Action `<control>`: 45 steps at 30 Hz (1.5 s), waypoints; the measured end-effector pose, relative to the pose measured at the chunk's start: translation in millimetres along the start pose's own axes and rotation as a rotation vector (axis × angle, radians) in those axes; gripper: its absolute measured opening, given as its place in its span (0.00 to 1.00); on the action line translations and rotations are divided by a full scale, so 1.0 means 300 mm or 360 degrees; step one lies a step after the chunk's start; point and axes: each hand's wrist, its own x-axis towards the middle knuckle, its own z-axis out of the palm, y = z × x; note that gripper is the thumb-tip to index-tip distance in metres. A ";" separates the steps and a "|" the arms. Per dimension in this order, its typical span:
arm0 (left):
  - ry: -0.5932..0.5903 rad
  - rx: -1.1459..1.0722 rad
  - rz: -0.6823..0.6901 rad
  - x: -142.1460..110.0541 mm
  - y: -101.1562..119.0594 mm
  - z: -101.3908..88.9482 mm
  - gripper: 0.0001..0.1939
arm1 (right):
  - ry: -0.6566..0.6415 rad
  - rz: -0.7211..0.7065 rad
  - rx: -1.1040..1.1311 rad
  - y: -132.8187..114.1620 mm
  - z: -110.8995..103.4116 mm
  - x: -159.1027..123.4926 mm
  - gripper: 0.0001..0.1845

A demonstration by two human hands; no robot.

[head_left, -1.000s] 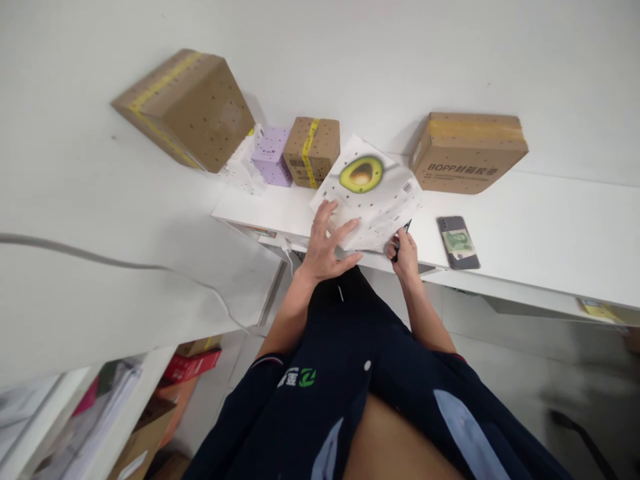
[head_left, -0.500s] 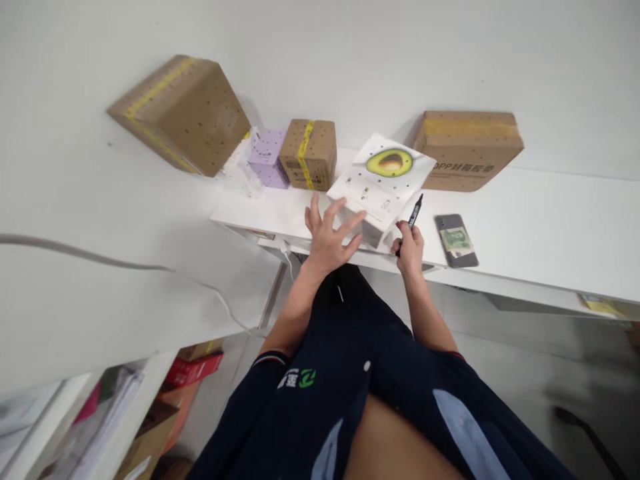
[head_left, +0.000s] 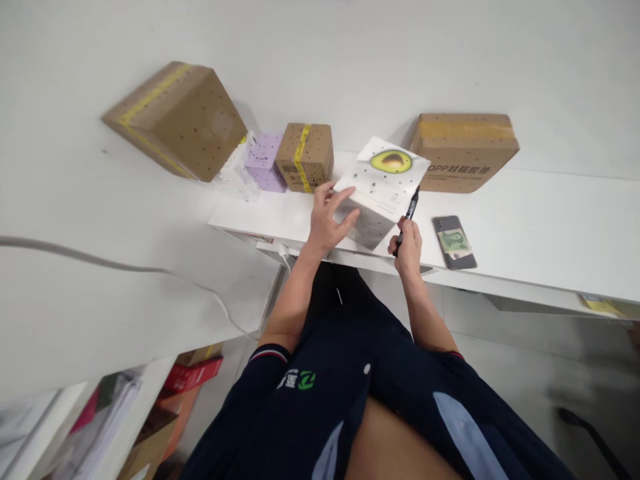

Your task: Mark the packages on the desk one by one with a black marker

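Observation:
A white box with an avocado picture [head_left: 370, 220] on its top sits near the front edge of the white table. My left hand [head_left: 327, 220] grips the box at its left front corner, one finger along the top edge and the thumb against the front face. Closed around a black marker [head_left: 413, 205], my right hand [head_left: 409, 247] is beside the right front corner of the box. The marker points up and away from me; its lower part is partly hidden by the fingers. To the right lies a phone [head_left: 453, 250] with a green banknote on its back.
Behind the white box are a small taped carton [head_left: 311, 157], a purple box [head_left: 267, 163] and a larger lettered carton [head_left: 465, 157]. At the far left a big carton [head_left: 200, 123] leans in the corner beside crumpled plastic. A cable [head_left: 125, 267] runs along the left wall.
My left hand has moved from spread fingers in front of the box to a hold on its left corner. The box has turned slightly. The marker stays in my right hand.

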 end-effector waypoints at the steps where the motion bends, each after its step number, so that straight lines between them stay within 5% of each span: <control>1: 0.0040 0.0039 0.0003 -0.026 0.027 -0.012 0.25 | -0.0024 0.0018 0.0008 -0.002 -0.001 0.004 0.18; 5: 0.0219 0.0179 -0.0048 -0.128 0.112 -0.055 0.19 | -0.0107 0.0097 0.0075 -0.009 0.002 0.027 0.18; 10: 0.0270 0.0296 -0.0120 -0.158 0.121 -0.072 0.18 | -0.0134 0.0013 0.0107 -0.050 0.012 0.055 0.20; 16: 0.0364 0.0338 -0.0065 -0.131 0.097 -0.039 0.16 | -0.0260 -0.0197 0.0264 -0.241 -0.023 0.041 0.18; 21: 0.0427 0.0236 -0.0125 -0.124 0.075 0.008 0.17 | -0.0635 -0.0316 0.0348 -0.396 -0.032 0.023 0.45; 23: 0.0390 0.0220 -0.0168 -0.122 0.067 0.018 0.18 | -0.0631 -0.0501 0.0274 -0.419 -0.001 0.021 0.38; 26: 0.0345 0.0249 -0.0193 -0.120 0.060 0.021 0.19 | -0.0577 -0.0780 0.0063 -0.418 0.076 0.026 0.21; 28: 0.0320 0.0268 -0.0193 -0.119 0.059 0.016 0.21 | -0.0596 -0.0852 -0.0043 -0.405 0.132 0.042 0.19; 35: 0.0233 0.0309 -0.0231 -0.095 0.071 -0.010 0.27 | -0.0961 -0.0647 -0.0054 -0.381 0.268 0.142 0.24; 40: 0.0156 0.0372 -0.0292 -0.078 0.078 -0.021 0.29 | -0.0911 -0.0675 -0.0286 -0.349 0.308 0.190 0.10; 45: 0.0089 0.0370 -0.0290 -0.069 0.085 -0.032 0.30 | -0.0934 -0.0604 -0.0250 -0.311 0.309 0.199 0.11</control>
